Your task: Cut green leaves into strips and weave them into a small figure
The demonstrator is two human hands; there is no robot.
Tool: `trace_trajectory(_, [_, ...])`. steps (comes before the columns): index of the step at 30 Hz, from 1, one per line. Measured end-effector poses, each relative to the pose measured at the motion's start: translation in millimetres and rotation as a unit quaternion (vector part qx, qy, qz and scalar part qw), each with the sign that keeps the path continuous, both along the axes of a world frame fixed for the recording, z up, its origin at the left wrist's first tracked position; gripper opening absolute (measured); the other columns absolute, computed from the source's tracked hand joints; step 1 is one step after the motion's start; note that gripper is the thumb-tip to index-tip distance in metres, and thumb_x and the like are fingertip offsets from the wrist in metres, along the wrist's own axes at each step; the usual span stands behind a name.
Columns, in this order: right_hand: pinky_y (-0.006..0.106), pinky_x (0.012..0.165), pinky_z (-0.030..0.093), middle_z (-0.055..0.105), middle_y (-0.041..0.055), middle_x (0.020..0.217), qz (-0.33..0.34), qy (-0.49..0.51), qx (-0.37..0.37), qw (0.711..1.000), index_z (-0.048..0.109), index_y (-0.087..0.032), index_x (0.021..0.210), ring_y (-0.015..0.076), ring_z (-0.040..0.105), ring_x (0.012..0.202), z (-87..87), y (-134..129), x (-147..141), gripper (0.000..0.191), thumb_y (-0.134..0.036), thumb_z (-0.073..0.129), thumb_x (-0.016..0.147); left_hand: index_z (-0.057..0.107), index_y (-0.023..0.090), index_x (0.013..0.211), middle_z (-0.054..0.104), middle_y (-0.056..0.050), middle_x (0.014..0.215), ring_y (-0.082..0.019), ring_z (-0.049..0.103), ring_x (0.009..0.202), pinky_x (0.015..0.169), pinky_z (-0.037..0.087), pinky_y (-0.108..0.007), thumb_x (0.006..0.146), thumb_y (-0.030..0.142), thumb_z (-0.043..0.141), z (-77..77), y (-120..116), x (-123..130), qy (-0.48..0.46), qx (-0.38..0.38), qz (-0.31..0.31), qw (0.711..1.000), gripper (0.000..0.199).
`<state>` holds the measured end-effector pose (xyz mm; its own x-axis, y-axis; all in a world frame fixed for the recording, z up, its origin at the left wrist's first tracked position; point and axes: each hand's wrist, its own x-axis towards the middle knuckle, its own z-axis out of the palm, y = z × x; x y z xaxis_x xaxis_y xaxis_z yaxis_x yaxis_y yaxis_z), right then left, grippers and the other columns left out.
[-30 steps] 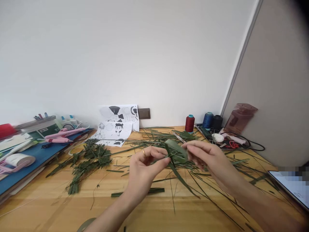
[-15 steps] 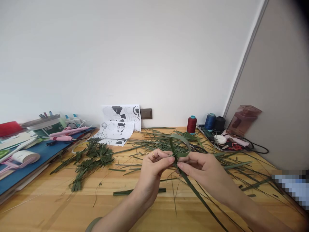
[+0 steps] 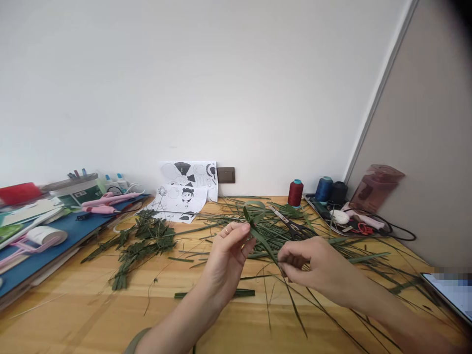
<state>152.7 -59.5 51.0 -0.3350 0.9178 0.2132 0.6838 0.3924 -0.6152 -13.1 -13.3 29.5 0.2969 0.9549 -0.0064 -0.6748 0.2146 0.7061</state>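
Observation:
Between thumb and fingers, my left hand (image 3: 230, 246) pinches a green leaf strip (image 3: 263, 242) just below the loop at its top. Lower down the same strip, my right hand (image 3: 304, 260) has its thumb and fingers pressed together on it. The strip's tail hangs past the right hand and points down toward the front of the table. Behind the hands lies a pile of long green leaves (image 3: 273, 231), with black-handled scissors (image 3: 295, 227) on top. A bundle of darker leafy sprigs (image 3: 147, 236) lies to the left.
Printed paper (image 3: 184, 196) leans on the wall. A red thread spool (image 3: 295, 193) stands at the back, beside a tray (image 3: 337, 231) with tools and spools. Pink glue guns (image 3: 103, 204) and a paper roll (image 3: 46, 235) are on the left. A phone (image 3: 450, 292) lies at the right edge.
My right hand has slid down the strip, away from my left hand. The left hand and loop have moved slightly left, the loop looks smaller, and the scissors now show more fully.

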Motion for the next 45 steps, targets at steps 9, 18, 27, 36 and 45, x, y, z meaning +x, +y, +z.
trace_trajectory(9, [0.019, 0.043, 0.033, 0.05, -0.0045, 0.047, 0.06, -0.083, -0.083, 0.991, 0.061, -0.017, 0.055, 0.0085, 0.043, 0.045, -15.8, 20, 37, 0.017, -0.008, 0.047, 0.06, 0.062, 0.019, 0.068, 0.067, 0.002, 0.082, -0.008, 0.06, 0.076, 0.07, 0.049, -0.018, 0.066, 0.021, 0.063, 9.6, 10, -12, 0.037, 0.047, 0.048, 0.997, 0.004])
trace_trajectory(18, [0.028, 0.084, 0.042, 0.062, 0.0017, 0.1, 0.039, 0.166, -0.068, 0.983, 0.057, -0.023, 0.104, 0.0161, 0.055, 0.092, 11.3, 1, -3, 0.026, -0.021, 0.046, 0.08, 0.062, 0.015, 0.056, 0.062, 0.003, 0.065, -0.006, 0.056, 0.059, 0.061, 0.046, -0.018, 0.057, 0.015, 0.072, 5.3, -6, 4, 0.079, 0.028, -0.032, 0.996, 0.01])
trace_trajectory(27, [0.022, 0.051, 0.036, 0.052, -0.0033, 0.061, -0.079, 0.147, -0.062, 0.984, 0.057, -0.019, 0.073, 0.0107, 0.046, 0.057, 9.1, -8, -8, 0.018, -0.03, 0.046, 0.081, 0.068, 0.016, 0.064, 0.064, 0.001, 0.061, -0.007, 0.054, 0.059, 0.06, 0.041, -0.018, 0.056, 0.016, 0.073, 10.8, -15, -1, 0.227, 0.094, -0.055, 0.968, 0.009])
trace_trajectory(36, [0.02, 0.049, 0.031, 0.05, -0.0047, 0.057, -0.053, 0.119, -0.027, 0.991, 0.055, -0.019, 0.066, 0.0094, 0.041, 0.055, 4.9, -6, -7, 0.02, -0.027, 0.046, 0.082, 0.062, 0.011, 0.06, 0.057, 0.0, 0.057, -0.005, 0.048, 0.054, 0.054, 0.036, -0.015, 0.065, 0.017, 0.067, 5.9, -13, 3, 0.161, 0.078, -0.128, 0.975, 0.009])
trace_trajectory(45, [0.017, 0.047, 0.032, 0.05, -0.0047, 0.055, 0.006, 0.244, -0.139, 0.96, 0.051, -0.016, 0.061, 0.0072, 0.043, 0.051, 6.3, -8, -12, 0.018, -0.022, 0.053, 0.078, 0.058, 0.011, 0.062, 0.058, 0.0, 0.057, -0.007, 0.052, 0.056, 0.059, 0.041, -0.018, 0.069, 0.015, 0.063, 3.7, -23, 9, 0.104, 0.082, -0.062, 0.989, 0.01])
